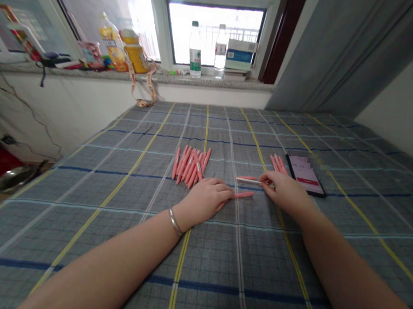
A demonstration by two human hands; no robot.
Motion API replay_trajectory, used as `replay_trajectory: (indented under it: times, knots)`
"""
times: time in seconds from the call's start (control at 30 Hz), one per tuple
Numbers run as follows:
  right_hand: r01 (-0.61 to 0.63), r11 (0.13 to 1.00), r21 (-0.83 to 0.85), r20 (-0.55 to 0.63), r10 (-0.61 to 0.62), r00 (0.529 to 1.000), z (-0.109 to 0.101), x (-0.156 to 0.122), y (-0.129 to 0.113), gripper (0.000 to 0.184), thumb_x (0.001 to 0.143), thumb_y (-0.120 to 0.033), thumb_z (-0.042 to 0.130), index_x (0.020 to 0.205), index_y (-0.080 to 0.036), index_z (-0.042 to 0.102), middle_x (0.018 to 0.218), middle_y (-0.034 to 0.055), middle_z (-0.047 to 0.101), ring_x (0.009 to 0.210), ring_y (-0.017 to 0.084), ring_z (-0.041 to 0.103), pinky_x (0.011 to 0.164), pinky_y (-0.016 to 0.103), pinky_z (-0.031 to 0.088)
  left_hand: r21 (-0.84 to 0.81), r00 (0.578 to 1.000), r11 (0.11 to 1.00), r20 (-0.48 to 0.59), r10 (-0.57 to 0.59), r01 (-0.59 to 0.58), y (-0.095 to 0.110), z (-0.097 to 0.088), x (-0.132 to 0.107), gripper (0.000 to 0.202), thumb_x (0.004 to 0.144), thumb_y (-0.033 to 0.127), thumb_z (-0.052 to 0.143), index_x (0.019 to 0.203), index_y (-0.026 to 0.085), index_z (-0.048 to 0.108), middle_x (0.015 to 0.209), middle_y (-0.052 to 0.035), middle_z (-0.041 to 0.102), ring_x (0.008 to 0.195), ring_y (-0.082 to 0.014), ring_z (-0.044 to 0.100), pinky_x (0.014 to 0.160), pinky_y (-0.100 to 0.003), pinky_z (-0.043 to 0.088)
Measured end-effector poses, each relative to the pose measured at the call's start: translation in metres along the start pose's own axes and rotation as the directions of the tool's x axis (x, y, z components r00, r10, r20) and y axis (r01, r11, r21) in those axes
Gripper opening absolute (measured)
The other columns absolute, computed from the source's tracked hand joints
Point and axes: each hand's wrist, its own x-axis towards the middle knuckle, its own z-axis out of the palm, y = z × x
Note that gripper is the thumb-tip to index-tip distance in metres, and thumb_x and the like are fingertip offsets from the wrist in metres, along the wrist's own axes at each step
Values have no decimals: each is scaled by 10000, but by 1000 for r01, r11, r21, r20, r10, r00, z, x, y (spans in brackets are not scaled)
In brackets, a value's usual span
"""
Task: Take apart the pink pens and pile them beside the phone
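Note:
My left hand [206,198] rests on the plaid sheet [117,193], fingers curled round one end of a pink pen piece [244,195] that sticks out to the right. My right hand [285,190] pinches a thin white pen refill [247,180] that points left, with a pink piece [248,177] lying just beside it. A heap of several pink pens [191,163] lies just beyond my left hand. A few more pink pens [278,163] lie beyond my right hand, next to a phone [306,174] with its screen lit.
A windowsill [201,81] runs along the far edge with two water bottles [196,50], a stack of boxes [241,57], yellow bottles [125,50] and a measuring tape [141,87] hanging down. The floor lies left of the bed, with a metal pan [16,177].

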Motion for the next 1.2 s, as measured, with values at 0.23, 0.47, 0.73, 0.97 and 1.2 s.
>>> replay_trajectory:
  times: [0.23, 0.47, 0.73, 0.97, 1.2]
  knots:
    - [2, 1000, 21, 4, -3, 1000, 1, 0, 1, 125, 812, -265, 490, 850, -208, 594, 870, 24, 662, 757, 168, 589, 602, 258, 402, 132, 996, 989, 32, -77, 73, 3, -5, 0, 134, 841, 206, 460, 877, 184, 587, 861, -34, 614, 838, -184, 532, 757, -321, 413]
    - [-15, 1000, 28, 29, 14, 999, 0, 0, 1, 144, 826, -265, 463, 872, -223, 593, 859, 24, 670, 746, 177, 599, 612, 266, 402, 33, 999, 999, 37, -25, 24, 3, -1, 0, 241, 881, 227, 402, 1075, 196, 542, 931, -40, 626, 914, -174, 537, 839, -332, 400]
    - [-60, 998, 32, -4, 61, 998, 0, -1, -1, 163, 829, -292, 459, 892, -228, 595, 799, 34, 671, 701, 181, 597, 576, 264, 385, 82, 992, 989, 11, -122, 121, 4, -2, 0, 256, 841, 170, 428, 1074, 176, 532, 940, -59, 579, 876, -176, 531, 800, -322, 428]
    - [-97, 994, 53, 11, 97, 995, 1, 0, -4, 147, 835, -306, 450, 890, -234, 565, 785, 26, 665, 706, 180, 602, 584, 258, 388, 85, 974, 970, 3, -228, 227, 6, -5, 0, 157, 819, 174, 398, 911, 163, 524, 866, -60, 568, 836, -189, 528, 765, -323, 422]
    - [-91, 992, 90, -3, 91, 996, 3, 1, -4, 129, 837, -294, 446, 884, -227, 546, 791, 28, 657, 701, 177, 594, 576, 255, 384, 67, 931, 929, 5, -364, 363, 2, -5, 0, 133, 766, 164, 410, 871, 170, 491, 758, -45, 569, 751, -193, 543, 699, -309, 408]
